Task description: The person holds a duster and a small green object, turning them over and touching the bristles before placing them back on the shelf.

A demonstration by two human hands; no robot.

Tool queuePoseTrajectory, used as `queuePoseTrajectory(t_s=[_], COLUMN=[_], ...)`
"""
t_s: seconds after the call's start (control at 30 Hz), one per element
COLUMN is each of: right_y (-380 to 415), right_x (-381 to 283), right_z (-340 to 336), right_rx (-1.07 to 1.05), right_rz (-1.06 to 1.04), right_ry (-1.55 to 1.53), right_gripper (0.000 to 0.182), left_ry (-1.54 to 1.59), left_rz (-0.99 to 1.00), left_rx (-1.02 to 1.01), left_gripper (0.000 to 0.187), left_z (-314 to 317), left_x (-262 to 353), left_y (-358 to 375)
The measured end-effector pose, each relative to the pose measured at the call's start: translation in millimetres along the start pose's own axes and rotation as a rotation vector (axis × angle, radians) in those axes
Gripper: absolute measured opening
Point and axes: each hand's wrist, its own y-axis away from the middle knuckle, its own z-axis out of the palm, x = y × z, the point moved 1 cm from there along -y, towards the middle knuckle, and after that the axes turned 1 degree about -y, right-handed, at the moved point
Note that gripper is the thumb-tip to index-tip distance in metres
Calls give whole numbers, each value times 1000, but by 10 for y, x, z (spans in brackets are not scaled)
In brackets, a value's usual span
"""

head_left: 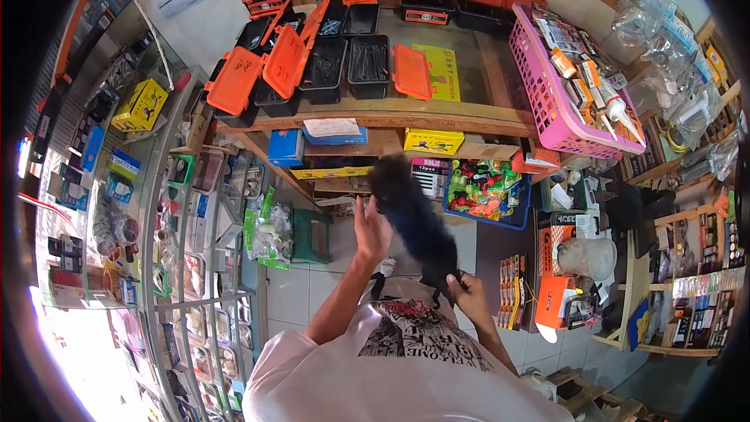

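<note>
A dark, fluffy duster, blurred by motion, slants up across the middle of the view in front of my body. My right hand is closed round its lower end, close to my shirt. Beside the upper part of the duster, my left hand is raised with its fingers stretched out and nothing in them. Beyond both hands stands a wooden, glass-topped counter. On the counter, black bins with orange lids hold small hardware.
A pink basket of boxed goods sits at the counter's right end. Below it, a blue tray holds colourful small items. A green stool stands front left. Glass shelving runs along the left, stocked shelves along the right.
</note>
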Motion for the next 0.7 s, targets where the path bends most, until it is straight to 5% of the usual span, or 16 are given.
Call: queuePoseTrajectory(t_s=[0.03,0.17,0.27,0.37,0.5,0.7], right_y=[-16,-74,-121,-61,60,94], right_x=[33,10,-78,-10,273,324], right_z=[0,80,103,18,-98,-55], right_rx=[-22,-26,-19,-138,-187,-159], right_rz=[47,111,156,280,173,146], right_ry=[-27,-103,-126,-58,117,64], right_gripper=[29,34,37,34,37,36], left_ry=[-100,-603,-707,-554,-161,-100], left_rz=[47,-36,-81,-16,-18,-32], left_rx=[-136,66,221,-122,-13,-18], left_gripper=[74,78,79,78,78,86], left_z=[-86,-531,-323,-121,13,9], left_x=[-40,-490,-512,-308,159,473], left_y=[-36,-102,17,-4,-78,-96])
